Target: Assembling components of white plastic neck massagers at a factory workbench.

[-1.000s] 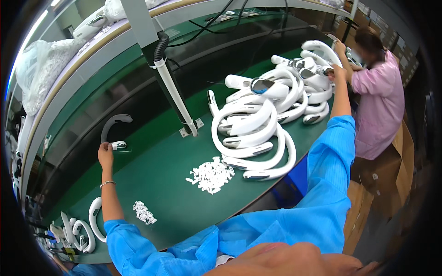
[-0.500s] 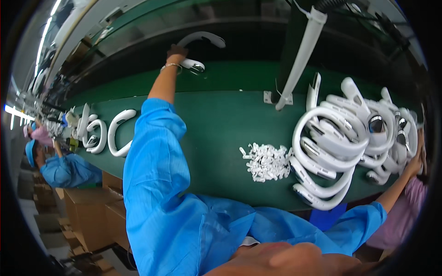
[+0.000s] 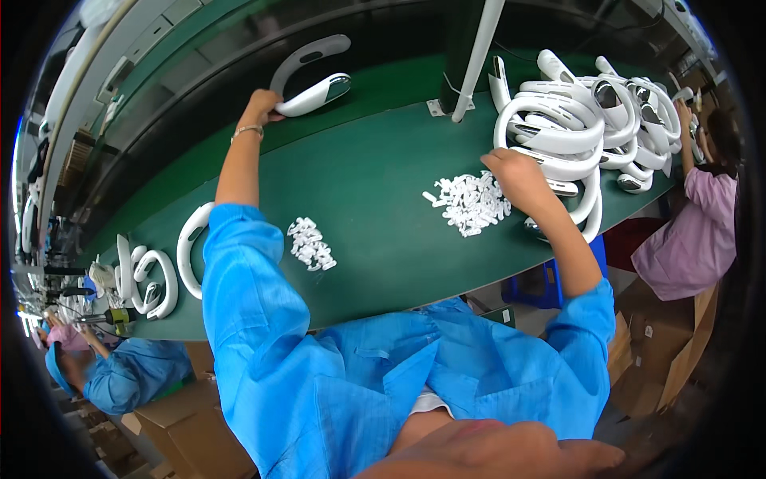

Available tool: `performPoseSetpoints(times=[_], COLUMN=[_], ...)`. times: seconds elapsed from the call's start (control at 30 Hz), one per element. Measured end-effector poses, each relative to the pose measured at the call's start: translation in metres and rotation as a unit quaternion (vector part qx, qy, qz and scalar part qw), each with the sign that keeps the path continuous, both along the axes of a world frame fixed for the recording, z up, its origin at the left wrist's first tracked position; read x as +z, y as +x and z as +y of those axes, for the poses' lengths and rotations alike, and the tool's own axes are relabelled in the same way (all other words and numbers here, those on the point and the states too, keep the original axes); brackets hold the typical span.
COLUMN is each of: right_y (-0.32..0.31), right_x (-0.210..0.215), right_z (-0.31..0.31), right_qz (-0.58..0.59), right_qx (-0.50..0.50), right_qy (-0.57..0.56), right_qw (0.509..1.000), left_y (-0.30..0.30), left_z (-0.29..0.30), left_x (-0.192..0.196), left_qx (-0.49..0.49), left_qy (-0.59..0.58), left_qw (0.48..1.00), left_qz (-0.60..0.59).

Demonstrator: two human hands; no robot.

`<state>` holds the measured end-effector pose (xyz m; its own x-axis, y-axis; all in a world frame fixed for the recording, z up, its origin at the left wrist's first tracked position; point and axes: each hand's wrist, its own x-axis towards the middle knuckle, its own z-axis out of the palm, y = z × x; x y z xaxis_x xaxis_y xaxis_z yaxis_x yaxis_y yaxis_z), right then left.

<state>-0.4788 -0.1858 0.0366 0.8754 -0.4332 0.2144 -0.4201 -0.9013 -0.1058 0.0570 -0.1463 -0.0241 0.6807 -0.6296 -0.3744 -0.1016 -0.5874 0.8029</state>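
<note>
My left hand (image 3: 266, 104) is closed round a white, curved neck fan (image 3: 307, 97) above the far green strip of the bench. A dark, glossy patch shows at the fan's near end, and its other arm curves up behind. My right hand (image 3: 517, 177) is bent, with fingers together, between a heap of small white plastic parts (image 3: 469, 203) and a large pile of white neck fans (image 3: 558, 132). Whatever its fingertips grip is too small or hidden to make out. A smaller cluster of white parts (image 3: 311, 244) lies beside my left sleeve.
Several more neck fans (image 3: 163, 283) rest at the left of the green bench (image 3: 375, 199). A white post (image 3: 479, 60) rises from the bench's far side. Co-workers sit at left (image 3: 136, 371) and right (image 3: 690, 231). Cardboard boxes (image 3: 195, 427) stand below.
My right hand has come back from the far right to beside the small parts. The neck fan in my left hand has tilted. The view has shifted, showing the smaller cluster of parts.
</note>
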Motion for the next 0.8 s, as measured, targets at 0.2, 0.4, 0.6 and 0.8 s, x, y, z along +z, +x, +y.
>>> performPoseSetpoints(times=[0.2, 0.4, 0.6, 0.8], right_y=[0.024, 0.028, 0.043, 0.041], right_x=[-0.04, -0.046, -0.045, -0.012], right_z=[-0.01, -0.01, -0.001, 0.026], right_qz=[0.144, 0.165, 0.07, -0.204], right_qx=[0.023, -0.027, -0.076, -0.073], right_qy=[-0.088, -0.066, -0.032, 0.142], right_qw=[0.985, 0.984, 0.994, 0.966], left_y=[-0.06, -0.135, -0.217, -0.265], left_z=[0.112, 0.177, 0.212, 0.217], left_x=[0.019, 0.024, 0.056, 0.064], left_qx=[-0.01, -0.036, -0.05, -0.098], left_qy=[-0.146, -0.331, -0.311, -0.34], left_qw=[0.975, 0.891, 0.892, 0.847], left_qz=[0.164, 0.308, 0.323, 0.396])
